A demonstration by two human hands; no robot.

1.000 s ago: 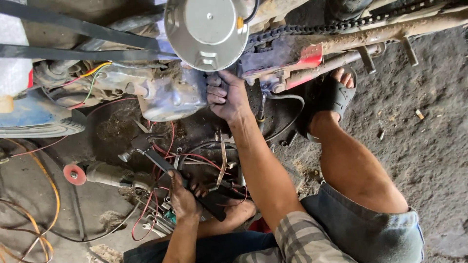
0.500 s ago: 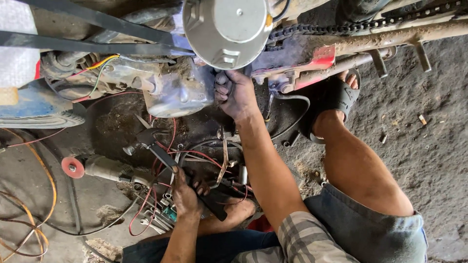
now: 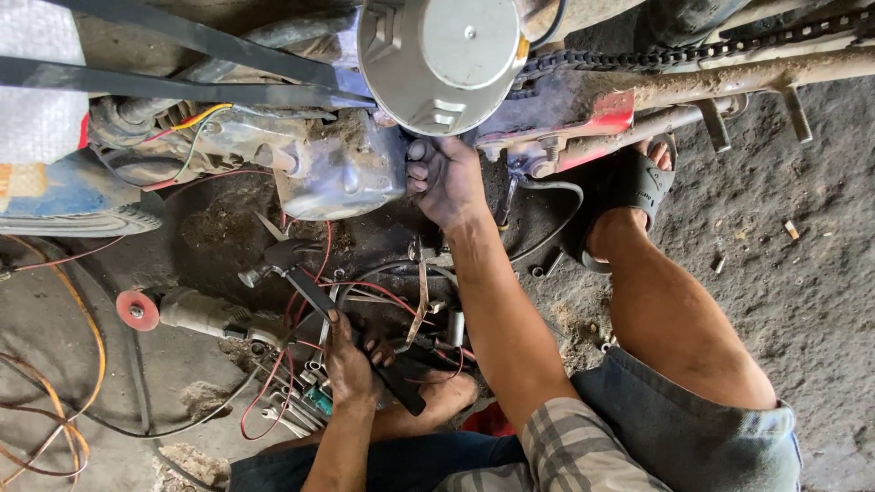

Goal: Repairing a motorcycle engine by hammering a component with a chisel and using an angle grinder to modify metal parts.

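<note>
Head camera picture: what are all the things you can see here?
engine case: one, silver-grey, greasy, top middle
round cover: one, grey metal, above the engine
drive chain: one, dark, top right
hammer: one, black handle, on the ground, middle
angle grinder: one, grey with a red disc, left
wires: several, red and black, on the ground
sandal: one, black, on a foot
left hand: on the hammer handle
right hand: against the engine case

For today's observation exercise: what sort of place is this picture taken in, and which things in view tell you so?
Probably an informal motorcycle repair spot, on bare dirty ground. The right hand rests against an engine casing beside a drive chain, the left hand grips a hammer, and an angle grinder lies nearby.
</note>
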